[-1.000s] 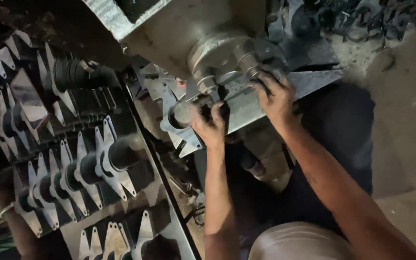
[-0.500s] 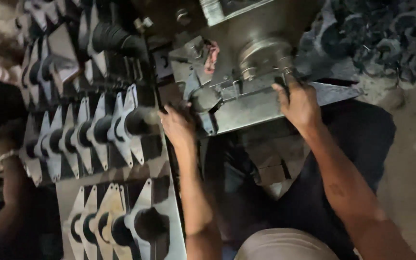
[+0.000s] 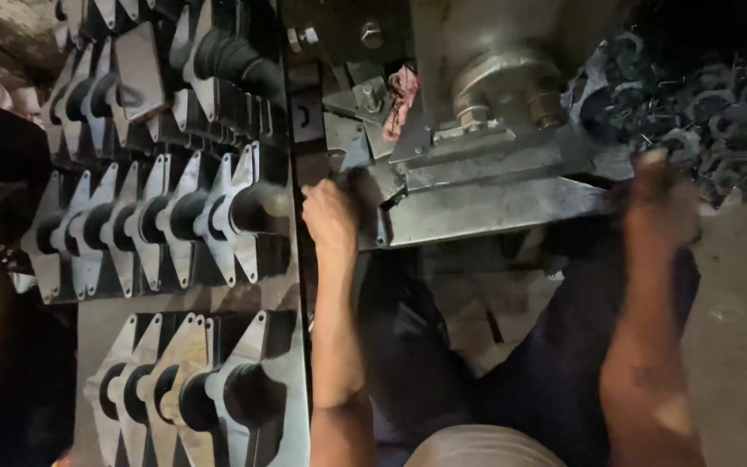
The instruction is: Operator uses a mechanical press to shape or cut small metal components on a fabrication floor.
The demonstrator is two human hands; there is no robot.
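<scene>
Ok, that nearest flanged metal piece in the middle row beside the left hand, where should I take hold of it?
Grip the dark round hub that sticks out of the flanged metal piece, coming from the right, where the left hand already is. The hub faces that open side, while the thin pointed flange stands edge-on, packed close against the next piece in the row, leaving little room for fingers.

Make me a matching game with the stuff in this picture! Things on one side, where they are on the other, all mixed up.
Things:
1. left hand
2. right hand
3. rows of flat metal parts
4. pile of dark metal rings

Places:
A. top right, behind the machine
B. far left, stacked upright side by side
C. at the right end of the machine's grey steel plate
D. at the left end of that plate

Pairs: 1-D, 2-C, 3-B, 4-A
</scene>
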